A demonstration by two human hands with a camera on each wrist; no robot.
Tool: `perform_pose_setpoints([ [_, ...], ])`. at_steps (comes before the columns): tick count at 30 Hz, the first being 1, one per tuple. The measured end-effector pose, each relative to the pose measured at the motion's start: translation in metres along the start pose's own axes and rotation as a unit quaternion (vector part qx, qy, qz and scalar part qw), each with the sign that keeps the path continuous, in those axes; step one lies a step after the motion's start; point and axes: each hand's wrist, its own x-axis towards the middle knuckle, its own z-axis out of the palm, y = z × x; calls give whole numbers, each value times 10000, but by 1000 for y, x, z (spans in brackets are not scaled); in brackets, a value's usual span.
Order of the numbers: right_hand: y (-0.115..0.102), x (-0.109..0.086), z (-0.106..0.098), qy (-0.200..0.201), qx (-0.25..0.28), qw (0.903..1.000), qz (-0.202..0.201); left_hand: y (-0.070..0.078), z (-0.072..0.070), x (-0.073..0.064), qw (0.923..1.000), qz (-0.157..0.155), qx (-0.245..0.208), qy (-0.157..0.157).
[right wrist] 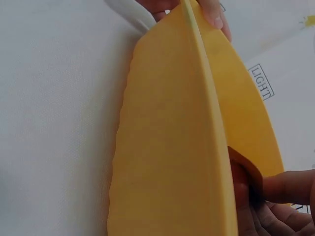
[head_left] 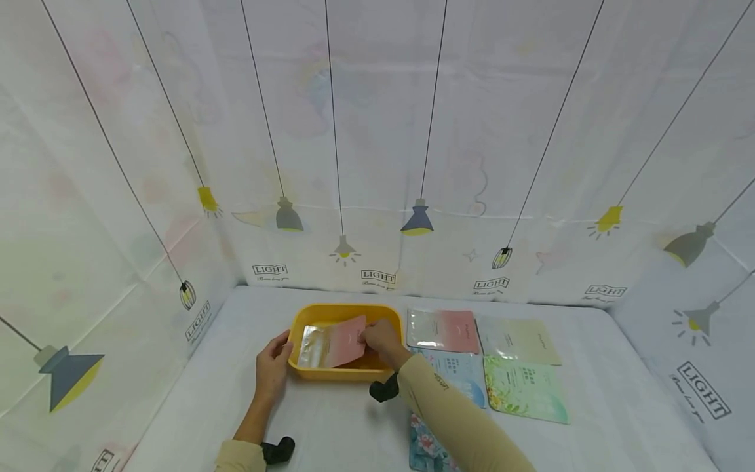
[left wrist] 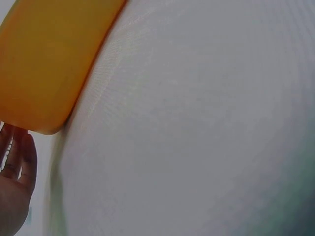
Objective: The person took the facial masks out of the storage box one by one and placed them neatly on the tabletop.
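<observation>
A yellow plastic tray (head_left: 347, 375) stands on the white-covered table. At its left end my left hand (head_left: 272, 370) grips the rim, with the thumb over the edge and the fingers outside. My right hand (head_left: 383, 339) reaches over the tray and pinches the right edge of a pink and silver sheet mask packet (head_left: 345, 342). This packet lies tilted inside the tray. In the right wrist view, the near wall of the tray (right wrist: 167, 128) hides most of the packet, and the right thumb and fingers (right wrist: 290, 184) close on its dark edge.
Right of the tray lie another pink packet (head_left: 445, 330), a pale beige one (head_left: 519, 339), a green one (head_left: 527, 389) and a blue one (head_left: 457, 373). A floral packet (head_left: 426, 446) is partly under the right sleeve (head_left: 457, 413). A lamp-printed cloth (head_left: 377, 164) hangs behind.
</observation>
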Motion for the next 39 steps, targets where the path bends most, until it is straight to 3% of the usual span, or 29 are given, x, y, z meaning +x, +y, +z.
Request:
perform_pose_setpoints([
  [9,-3,-1,-3,30,154,9997,-198,-3,-1,0,10000,34,11,48],
  [19,5,-5,0,265,-1024,9940,-274,-7,-1,-2,10000,61,-24,55],
  [22,7,-6,0,252,-883,9954,-276,-7,0,-2,10000,39,-25,74],
  [30,8,1,-6,-60,131,9989,-443,-4,-1,0,10000,65,-27,19],
  [39,-2,-2,-19,-143,437,9969,-636,-2,-1,-1,10000,77,53,-25],
])
